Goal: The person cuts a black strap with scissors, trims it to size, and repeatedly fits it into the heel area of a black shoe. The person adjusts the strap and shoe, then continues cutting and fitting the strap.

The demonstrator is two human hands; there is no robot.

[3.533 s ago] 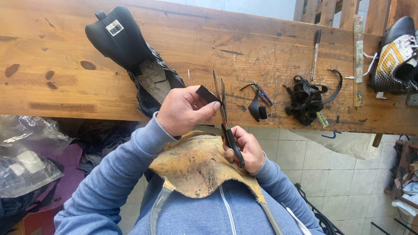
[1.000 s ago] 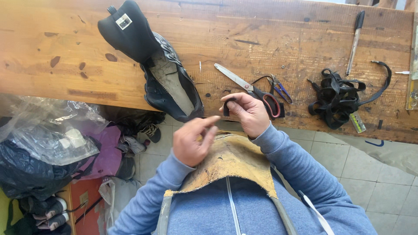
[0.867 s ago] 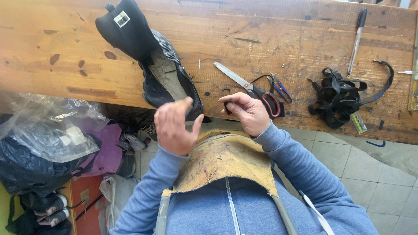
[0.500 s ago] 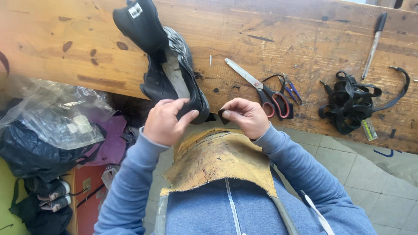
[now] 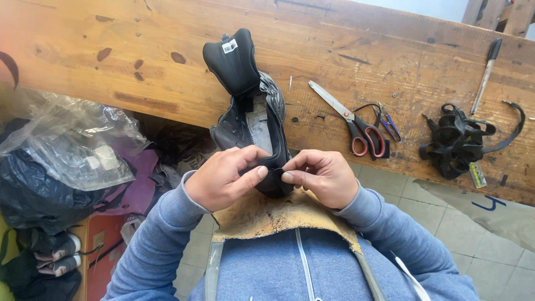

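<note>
A black shoe lies with its tongue up on the wooden bench, its heel end hanging over the front edge. My left hand grips the heel end with thumb and fingers. My right hand pinches the same heel edge from the right, thumb and forefinger closed on it; whether it also holds a small piece I cannot tell. A tan leather apron covers my lap just below both hands.
Red-handled scissors and small blue-handled snips lie on the bench right of the shoe. Further right sit a tangle of black straps and a pen-like tool. Plastic bags and shoes sit on the floor at left.
The scissors were put down on the bench. My left hand rose from my lap to the shoe's heel, the shoe slid toward me, and both hands now meet on it.
</note>
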